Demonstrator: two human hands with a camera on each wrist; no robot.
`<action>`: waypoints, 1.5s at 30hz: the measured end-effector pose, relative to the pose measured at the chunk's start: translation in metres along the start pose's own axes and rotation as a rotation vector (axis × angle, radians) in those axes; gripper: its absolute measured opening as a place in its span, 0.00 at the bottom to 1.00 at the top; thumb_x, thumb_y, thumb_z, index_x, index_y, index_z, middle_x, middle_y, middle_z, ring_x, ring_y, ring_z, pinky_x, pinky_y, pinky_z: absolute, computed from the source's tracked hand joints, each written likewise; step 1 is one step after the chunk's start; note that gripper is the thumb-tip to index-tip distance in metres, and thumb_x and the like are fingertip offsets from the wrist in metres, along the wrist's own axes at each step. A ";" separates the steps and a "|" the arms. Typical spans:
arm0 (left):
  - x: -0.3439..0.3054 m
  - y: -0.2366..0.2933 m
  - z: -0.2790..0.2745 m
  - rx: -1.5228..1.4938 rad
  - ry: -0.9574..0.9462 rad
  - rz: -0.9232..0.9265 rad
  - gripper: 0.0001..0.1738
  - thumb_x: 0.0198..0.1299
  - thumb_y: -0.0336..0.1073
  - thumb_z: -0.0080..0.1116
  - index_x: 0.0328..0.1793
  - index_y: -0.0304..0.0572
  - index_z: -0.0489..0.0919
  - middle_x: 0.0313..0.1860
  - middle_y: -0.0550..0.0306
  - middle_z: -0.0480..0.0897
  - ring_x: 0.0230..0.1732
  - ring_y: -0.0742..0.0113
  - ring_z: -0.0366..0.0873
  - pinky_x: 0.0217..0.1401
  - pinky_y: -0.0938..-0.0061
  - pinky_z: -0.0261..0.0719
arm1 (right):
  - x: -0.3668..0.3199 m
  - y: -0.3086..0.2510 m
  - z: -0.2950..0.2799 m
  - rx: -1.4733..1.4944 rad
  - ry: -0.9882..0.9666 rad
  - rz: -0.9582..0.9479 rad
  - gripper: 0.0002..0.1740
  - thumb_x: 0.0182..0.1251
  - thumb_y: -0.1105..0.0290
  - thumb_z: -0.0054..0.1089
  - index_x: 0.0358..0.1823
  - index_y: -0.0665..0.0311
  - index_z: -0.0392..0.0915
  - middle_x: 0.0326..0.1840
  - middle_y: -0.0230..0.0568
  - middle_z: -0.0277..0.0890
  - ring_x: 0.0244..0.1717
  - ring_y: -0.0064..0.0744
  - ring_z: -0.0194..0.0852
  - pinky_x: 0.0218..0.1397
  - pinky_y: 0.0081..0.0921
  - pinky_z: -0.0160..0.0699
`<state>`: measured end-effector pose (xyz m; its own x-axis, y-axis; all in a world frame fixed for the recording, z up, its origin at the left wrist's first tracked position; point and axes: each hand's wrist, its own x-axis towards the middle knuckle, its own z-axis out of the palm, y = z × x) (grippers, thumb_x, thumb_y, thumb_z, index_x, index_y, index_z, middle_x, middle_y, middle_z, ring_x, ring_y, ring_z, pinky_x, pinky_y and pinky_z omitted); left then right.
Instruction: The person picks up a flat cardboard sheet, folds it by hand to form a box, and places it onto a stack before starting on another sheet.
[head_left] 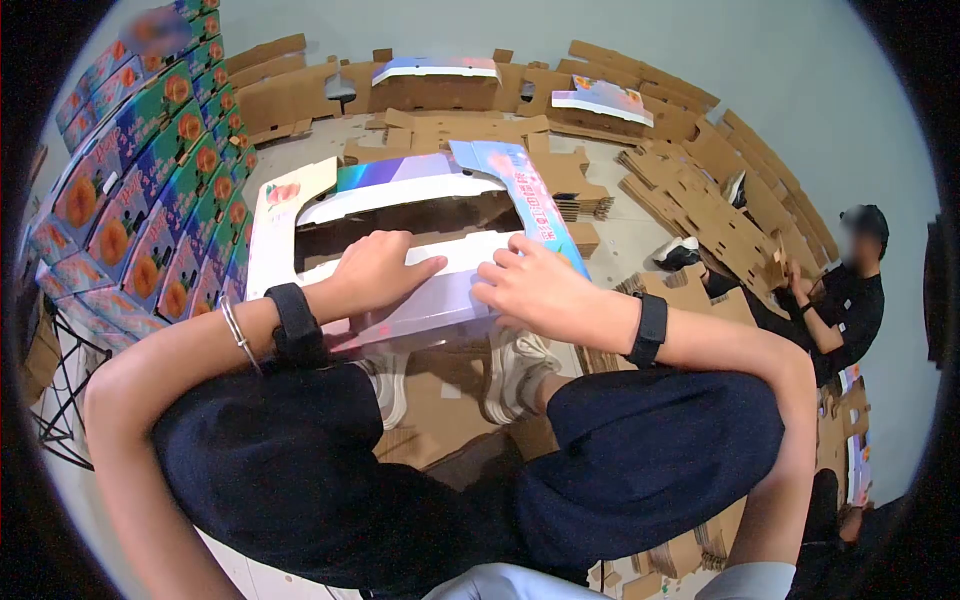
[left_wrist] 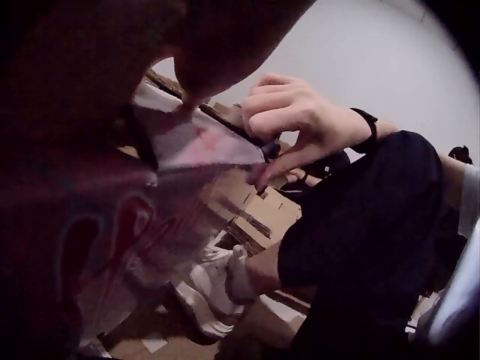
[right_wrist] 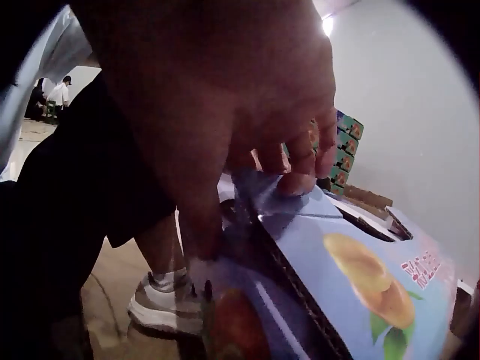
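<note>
Right hand (head_left: 545, 285) set over the near right corner of the printed box (head_left: 405, 318), its fingers bent, the tips (right_wrist: 297, 184) pressed onto the blue cardboard and the thumb kept low along the side, so the corner looks gripped rather than merely touched. Over the near panel, left of the middle, the left hand (head_left: 372, 268) is laid, thumb stretched sideways; its fingertips are hidden, so whether anything is pinched there cannot be told. The box is held in front of the bent knees, above the shoes (head_left: 515, 370); what bears its weight cannot be seen. Shaping seems well along: walls are raised, the end panels are folded in around the open middle, and work is centred on the near side. What appears left is the seating of that near panel and corner; whether any tabs are locked cannot be made out. At the left, similar boxes (head_left: 130, 230) are stacked high; beyond, flat cardboard (head_left: 690, 205) is spread on the floor.
</note>
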<state>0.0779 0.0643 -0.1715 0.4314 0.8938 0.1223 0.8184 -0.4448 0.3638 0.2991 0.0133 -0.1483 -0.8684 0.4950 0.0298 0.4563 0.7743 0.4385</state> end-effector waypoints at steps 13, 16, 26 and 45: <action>-0.004 0.000 -0.017 -0.036 -0.042 -0.062 0.36 0.52 0.64 0.56 0.43 0.33 0.83 0.30 0.38 0.83 0.34 0.48 0.84 0.42 0.62 0.80 | -0.006 0.005 -0.005 -0.091 0.056 0.044 0.21 0.42 0.52 0.69 0.30 0.61 0.79 0.31 0.34 0.74 0.46 0.32 0.68 0.54 0.31 0.63; -0.005 0.006 -0.017 -0.055 -0.038 -0.090 0.35 0.52 0.63 0.57 0.42 0.32 0.83 0.29 0.38 0.83 0.34 0.49 0.84 0.42 0.62 0.80 | -0.008 0.006 -0.007 -0.108 0.033 0.107 0.27 0.41 0.50 0.70 0.37 0.62 0.77 0.38 0.37 0.73 0.46 0.34 0.68 0.57 0.33 0.61; -0.011 0.021 -0.008 0.069 -0.085 0.104 0.29 0.51 0.61 0.59 0.35 0.39 0.85 0.28 0.38 0.82 0.34 0.44 0.82 0.40 0.57 0.80 | -0.013 -0.006 0.026 0.333 0.068 0.187 0.61 0.36 0.54 0.76 0.67 0.79 0.50 0.60 0.67 0.60 0.63 0.59 0.59 0.69 0.50 0.55; -0.008 -0.013 -0.008 -0.142 -0.105 0.083 0.30 0.58 0.54 0.57 0.29 0.25 0.79 0.22 0.36 0.76 0.27 0.42 0.76 0.36 0.58 0.73 | -0.030 0.014 0.011 0.153 0.038 0.169 0.46 0.41 0.62 0.71 0.63 0.70 0.60 0.68 0.51 0.55 0.71 0.49 0.49 0.73 0.58 0.40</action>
<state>0.0605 0.0637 -0.1695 0.5386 0.8402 0.0628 0.7198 -0.4976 0.4840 0.3336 0.0131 -0.1528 -0.7823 0.6101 0.1260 0.6177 0.7336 0.2832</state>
